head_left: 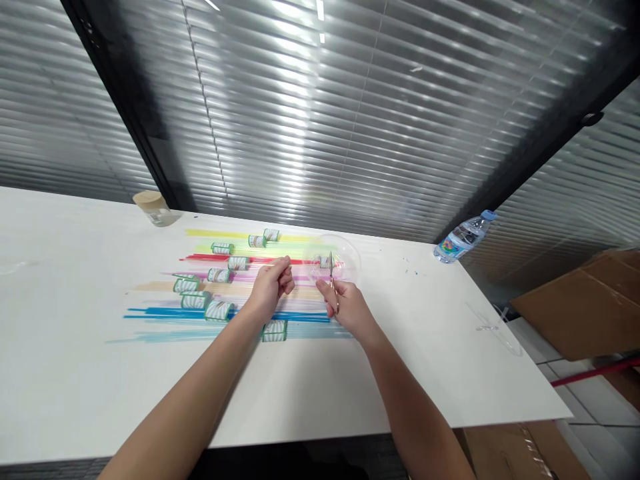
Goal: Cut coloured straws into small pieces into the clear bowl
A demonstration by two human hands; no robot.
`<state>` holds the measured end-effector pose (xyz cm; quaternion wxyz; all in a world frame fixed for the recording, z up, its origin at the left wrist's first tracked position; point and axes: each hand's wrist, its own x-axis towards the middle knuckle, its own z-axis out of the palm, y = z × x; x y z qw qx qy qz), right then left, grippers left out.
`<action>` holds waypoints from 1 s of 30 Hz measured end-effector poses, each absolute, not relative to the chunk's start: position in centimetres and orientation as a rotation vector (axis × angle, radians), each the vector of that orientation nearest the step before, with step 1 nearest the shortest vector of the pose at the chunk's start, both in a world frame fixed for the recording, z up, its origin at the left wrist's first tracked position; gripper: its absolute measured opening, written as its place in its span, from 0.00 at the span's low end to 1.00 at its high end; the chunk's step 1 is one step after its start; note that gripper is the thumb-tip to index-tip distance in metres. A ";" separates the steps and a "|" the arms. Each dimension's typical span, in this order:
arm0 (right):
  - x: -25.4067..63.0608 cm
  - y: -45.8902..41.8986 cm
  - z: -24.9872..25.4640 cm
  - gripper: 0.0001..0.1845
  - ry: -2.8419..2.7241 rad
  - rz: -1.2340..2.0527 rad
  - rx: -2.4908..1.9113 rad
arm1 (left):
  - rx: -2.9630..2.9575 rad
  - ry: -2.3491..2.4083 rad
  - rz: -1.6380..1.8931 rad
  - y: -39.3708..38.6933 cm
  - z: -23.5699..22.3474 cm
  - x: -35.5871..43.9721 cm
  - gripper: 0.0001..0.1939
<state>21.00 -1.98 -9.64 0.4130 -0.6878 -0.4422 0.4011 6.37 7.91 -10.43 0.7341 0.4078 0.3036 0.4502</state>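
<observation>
My right hand (347, 303) grips a small pair of scissors (331, 270), its fingers through the handles and the blades pointing away from me. To its left, my left hand (273, 287) is closed in a pinch; what it holds, if anything, is too small to make out. A clear, thin round loop (359, 257) shows around and beyond the scissors, and I cannot tell whether either hand touches it. Beneath both hands lie rows of coloured thin sticks, among them blue sticks (150, 312) and red sticks (200, 257), with green-and-white paper bands (219, 311) around or on them.
A jar with a tan lid (153, 207) stands at the table's back left. Toward the back right corner is a water bottle (463, 238). A clear coiled strand (487, 327) lies near the right edge. Cardboard boxes (575, 307) are beyond the table (300, 413).
</observation>
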 end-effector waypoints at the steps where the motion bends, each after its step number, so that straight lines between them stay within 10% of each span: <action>1: 21.0 -2.0 -9.6 0.31 -1.118 1.000 -1.733 | 0.893 0.670 0.993 7.9 -10.4 6.4 0.20; 30: 21.0 -2.1 -9.4 0.31 -1.104 1.119 -1.585 | 0.877 0.645 1.000 8.1 -10.5 6.2 0.19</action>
